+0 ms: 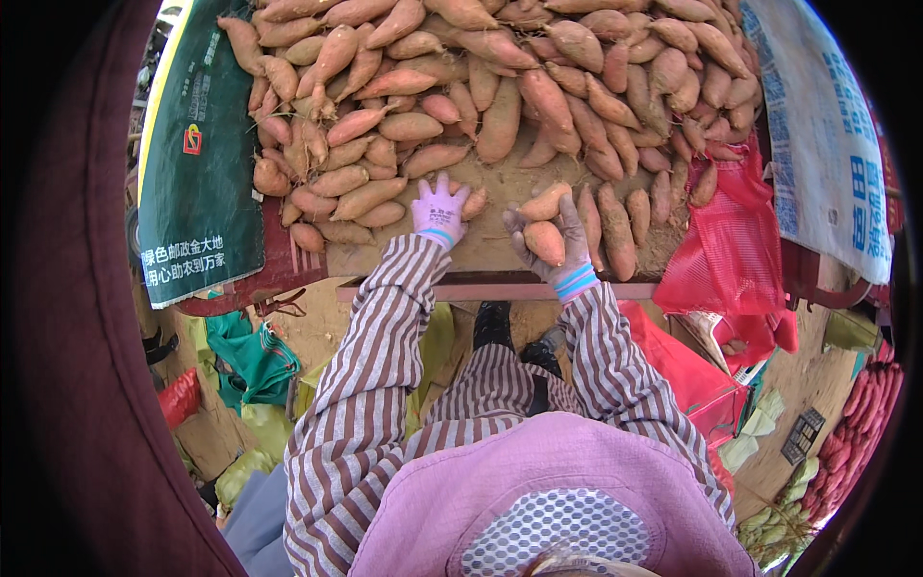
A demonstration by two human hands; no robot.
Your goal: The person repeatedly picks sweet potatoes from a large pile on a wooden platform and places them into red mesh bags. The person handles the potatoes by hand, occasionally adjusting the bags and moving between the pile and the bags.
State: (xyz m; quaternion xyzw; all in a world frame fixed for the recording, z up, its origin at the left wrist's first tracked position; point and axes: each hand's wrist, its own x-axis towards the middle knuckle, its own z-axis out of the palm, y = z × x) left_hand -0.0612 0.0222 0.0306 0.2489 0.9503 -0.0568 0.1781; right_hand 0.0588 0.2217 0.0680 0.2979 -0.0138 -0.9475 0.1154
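My left hand, in a lilac glove, reaches palm down over the truck bed with its fingers spread. It covers part of a small sweet potato; whether the fingers grip it is hidden. In my right hand, gloved and turned palm up, lie two sweet potatoes: an upper one between thumb and fingers, and a rounder one against the palm. Beyond both hands rises a large heap of sweet potatoes. Several more, including a long one, lie right of my right hand.
The bed's front edge crosses before my body. A red mesh bag hangs over its right corner. Printed sheets, green and white, drape the sides. Below are green sacks, a red bag and a black crate.
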